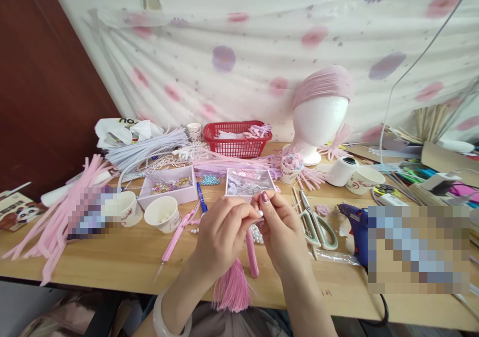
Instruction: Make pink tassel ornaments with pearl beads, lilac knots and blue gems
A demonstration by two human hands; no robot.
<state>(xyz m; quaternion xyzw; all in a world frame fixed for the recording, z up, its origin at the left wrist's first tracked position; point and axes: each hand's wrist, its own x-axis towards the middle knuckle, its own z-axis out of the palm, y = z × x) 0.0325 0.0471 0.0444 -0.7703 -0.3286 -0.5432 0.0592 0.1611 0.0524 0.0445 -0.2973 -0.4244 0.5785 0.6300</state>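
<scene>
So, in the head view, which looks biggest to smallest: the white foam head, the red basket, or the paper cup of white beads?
1. White foam head
2. Red basket
3. Paper cup of white beads, smallest-looking though it sits nearer the camera.

— Where are your hands in all this?
— Lower centre of the frame: my left hand and right hand meet above the table's near edge, with the tassel hanging below them.
— And around them?
— The scissors lie just right of my right hand, the glue gun further right. The paper cup stands left of my left hand. The basket sits behind at centre, with the mannequin head to its right.
</scene>
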